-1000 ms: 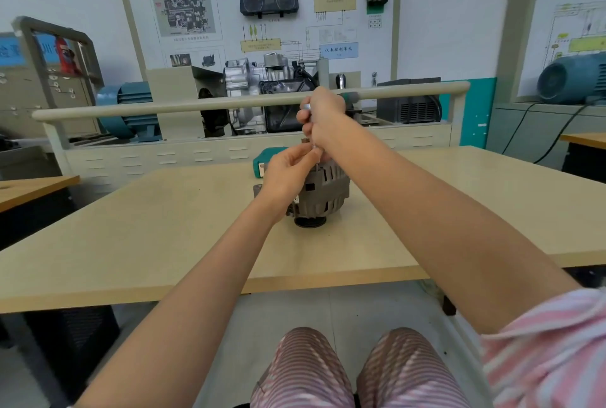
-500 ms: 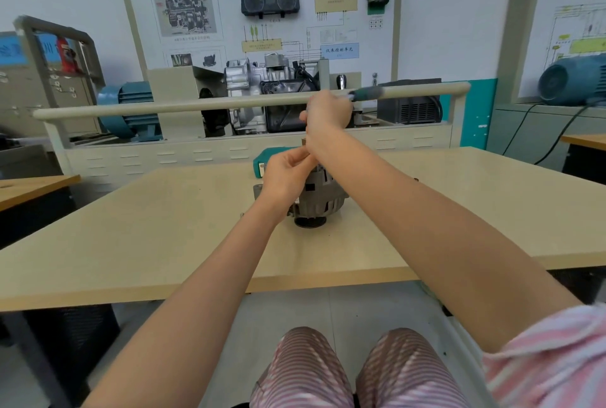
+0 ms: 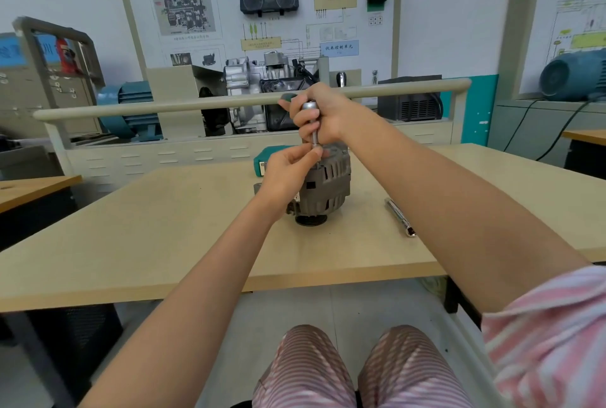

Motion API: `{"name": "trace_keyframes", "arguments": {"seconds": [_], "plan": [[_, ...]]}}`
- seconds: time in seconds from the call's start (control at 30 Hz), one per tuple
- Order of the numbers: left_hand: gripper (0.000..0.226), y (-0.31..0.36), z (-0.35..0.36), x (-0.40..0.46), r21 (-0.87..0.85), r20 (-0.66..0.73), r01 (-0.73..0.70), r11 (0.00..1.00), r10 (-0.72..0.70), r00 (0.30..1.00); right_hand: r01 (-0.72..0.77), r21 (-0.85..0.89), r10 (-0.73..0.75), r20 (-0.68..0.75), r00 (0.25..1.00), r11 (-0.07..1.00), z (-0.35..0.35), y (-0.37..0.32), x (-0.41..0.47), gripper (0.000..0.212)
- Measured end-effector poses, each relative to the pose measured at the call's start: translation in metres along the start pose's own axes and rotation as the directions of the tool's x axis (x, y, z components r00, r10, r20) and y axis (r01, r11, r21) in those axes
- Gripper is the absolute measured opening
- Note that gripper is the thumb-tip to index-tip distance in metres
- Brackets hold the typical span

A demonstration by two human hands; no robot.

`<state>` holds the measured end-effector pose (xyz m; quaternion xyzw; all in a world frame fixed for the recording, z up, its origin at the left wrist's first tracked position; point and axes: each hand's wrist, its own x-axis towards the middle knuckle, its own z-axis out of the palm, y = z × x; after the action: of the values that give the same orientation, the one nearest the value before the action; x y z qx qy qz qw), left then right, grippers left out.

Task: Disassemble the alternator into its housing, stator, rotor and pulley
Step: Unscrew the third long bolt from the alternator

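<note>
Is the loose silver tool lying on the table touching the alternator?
Apart. The head view shows bare table between the alternator and the silver tool, which lies to the alternator's right.

One alternator, two socket tools

The training board header reads partly "BS-018" and "(DSG)".

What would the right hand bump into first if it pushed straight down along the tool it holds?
Probably the top of the alternator: the right hand holds a socket driver upright just above it. The left hand pinches the tip.
</note>
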<state>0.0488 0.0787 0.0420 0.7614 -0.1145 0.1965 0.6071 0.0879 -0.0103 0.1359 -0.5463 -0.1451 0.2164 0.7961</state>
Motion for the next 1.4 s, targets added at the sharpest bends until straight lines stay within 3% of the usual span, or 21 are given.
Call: {"name": "trace_keyframes", "arguments": {"seconds": [0.1, 0.2, 0.23, 0.3, 0.37, 0.43, 0.53, 0.6, 0.67, 0.73, 0.8, 0.87, 0.9, 1.0, 1.03, 1.07, 1.17, 1.27, 1.33, 1.4], "plan": [[0.015, 0.000, 0.000, 0.000, -0.006, -0.019, -0.024, 1.000, 0.024, 1.000, 0.046, 0.051, -0.043, -0.064, 0.997, 0.998, 0.002, 0.003, 0.001, 0.025], [0.015, 0.001, 0.002, -0.001, -0.001, -0.058, -0.028, 1.000, 0.028, 0.998, 0.173, 0.073, -0.145, -0.290, 0.946, 0.982, 0.009, 0.009, 0.002, 0.028], [0.014, 0.001, 0.003, -0.001, 0.004, -0.066, -0.017, 1.000, 0.017, 0.998, 0.257, 0.055, -0.214, -0.406, 0.889, 0.965, 0.013, 0.012, 0.003, 0.024], [0.015, 0.001, 0.004, 0.001, 0.005, -0.082, 0.017, 1.000, -0.017, 0.997, 0.446, -0.011, -0.359, -0.613, 0.704, 0.895, 0.020, 0.020, 0.004, 0.008], [0.019, 0.001, 0.004, 0.001, 0.004, -0.097, 0.031, 1.000, -0.031, 0.995, 0.556, -0.041, -0.424, -0.694, 0.582, 0.830, 0.026, 0.025, 0.007, 0.006], [0.018, 0.000, 0.003, 0.001, -0.004, -0.081, 0.031, 1.000, -0.031, 0.996, 0.525, -0.028, -0.399, -0.687, 0.608, 0.850, 0.029, 0.023, 0.006, 0.006], [0.017, 0.000, -0.001, 0.002, -0.007, -0.020, 0.018, 1.000, -0.018, 1.000, 0.337, 0.005, -0.278, -0.552, 0.786, 0.942, 0.023, 0.014, 0.003, 0.014], [0.014, 0.001, -0.003, 0.003, 0.006, 0.017, 0.004, 1.000, -0.004, 1.000, 0.183, 0.076, -0.147, -0.346, 0.927, 0.980, 0.012, 0.007, 0.003, 0.030], [0.014, 0.001, -0.004, 0.003, 0.020, 0.036, 0.003, 1.000, -0.004, 0.999, 0.056, 0.122, -0.045, -0.098, 0.994, 0.991, 0.000, 0.002, 0.004, 0.032], [0.016, 0.000, -0.005, 0.005, 0.027, 0.032, 0.006, 1.000, -0.006, 0.999, 0.000, 0.146, -0.008, 0.053, 0.999, 0.989, -0.008, 0.002, 0.003, 0.029], [0.017, -0.002, -0.005, 0.007, 0.021, 0.017, -0.005, 1.000, 0.004, 1.000, 0.005, 0.167, -0.015, 0.062, 0.998, 0.986, -0.010, 0.003, 0.001, 0.029], [0.016, -0.004, -0.004, 0.008, 0.008, 0.000, -0.017, 1.000, 0.017, 1.000, 0.093, 0.175, -0.078, -0.090, 0.993, 0.980, -0.004, 0.005, 0.001, 0.029], [0.016, -0.004, -0.003, 0.008, 0.005, -0.006, -0.020, 1.000, 0.020, 1.000, 0.180, 0.153, -0.140, -0.237, 0.961, 0.972, 0.001, 0.009, 0.002, 0.027], [0.016, -0.005, -0.002, 0.009, 0.000, -0.029, -0.014, 1.000, 0.014, 0.999, 0.482, 0.059, -0.344, -0.624, 0.701, 0.874, 0.017, 0.020, 0.006, 0.009], [0.014, -0.006, -0.002, 0.009, -0.003, -0.032, -0.015, 1.000, 0.015, 0.999, 0.530, 0.062, -0.362, -0.662, 0.656, 0.846, 0.020, 0.021, 0.008, 0.011], [0.013, -0.006, -0.002, 0.008, -0.003, -0.032, -0.019, 1.000, 0.019, 0.999, 0.522, 0.059, -0.357, -0.663, 0.658, 0.851, 0.022, 0.021, 0.008, 0.014], [0.010, -0.008, -0.003, 0.008, 0.011, -0.011, -0.041, 0.999, 0.041, 0.999, 0.332, -0.008, -0.286, -0.527, 0.800, 0.943, 0.018, 0.013, 0.005, 0.018], [0.011, -0.009, -0.004, 0.009, -0.003, 0.007, -0.040, 0.999, 0.040, 0.999, 0.137, 0.041, -0.123, -0.244, 0.962, 0.990, 0.004, 0.003, 0.004, 0.036], [0.013, -0.008, -0.004, 0.010, -0.004, 0.012, -0.032, 0.999, 0.033, 0.999, 0.032, 0.099, -0.030, -0.026, 0.999, 0.995, -0.006, -0.001, 0.005, 0.035], [0.014, -0.007, -0.005, 0.010, 0.008, 0.021, -0.030, 1.000, 0.030, 0.999, -0.029, 0.099, 0.019, 0.102, 0.995, 0.995, -0.010, -0.001, 0.003, 0.029]]}}
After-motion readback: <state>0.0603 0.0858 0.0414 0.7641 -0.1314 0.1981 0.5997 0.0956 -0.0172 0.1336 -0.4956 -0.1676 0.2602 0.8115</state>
